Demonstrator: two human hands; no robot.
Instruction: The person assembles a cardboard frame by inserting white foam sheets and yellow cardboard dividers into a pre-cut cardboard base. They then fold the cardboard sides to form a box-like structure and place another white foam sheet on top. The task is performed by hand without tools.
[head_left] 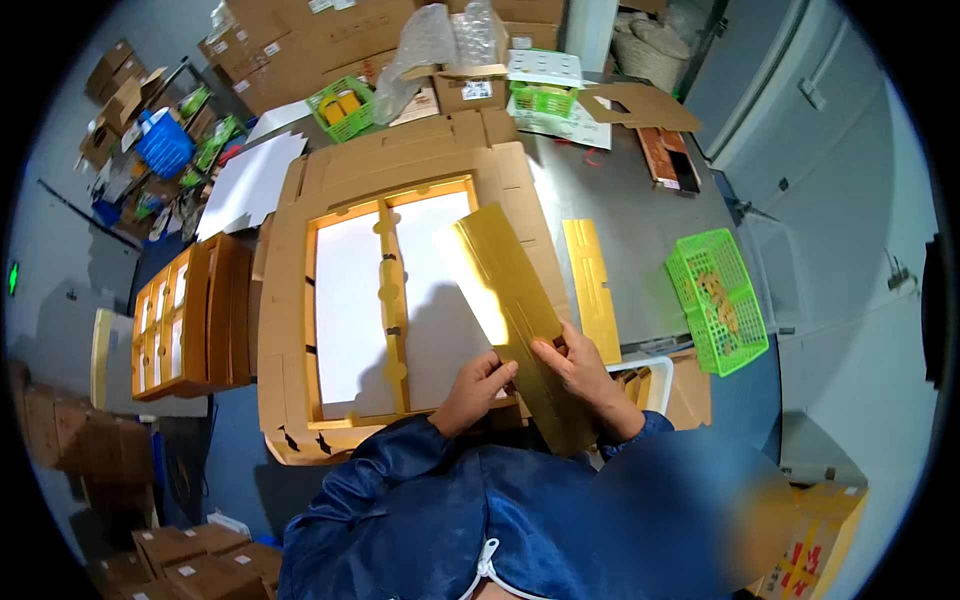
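A long shiny gold cardboard strip (508, 285) with crease lines is held at a slant in front of me. My left hand (472, 393) grips its left edge, thumb on top. On its right edge, my right hand (583, 374) is closed with the thumb lying over the face. Beneath and to the left lies a flat brown cardboard tray (282, 290), its two white-floored compartments edged in gold. A gold divider (391, 290) with round tabs separates them. The strip overlaps the right compartment. Another gold strip (592, 285) rests on the grey table to the right.
A green basket (716, 300) of small tan pieces stands at the table's right edge. Near my right forearm is a white bin (657, 385) with gold strips. Stacked brown trays (222, 320) stand at left. Farther back are green baskets (343, 110), bubble wrap and a carton (470, 90).
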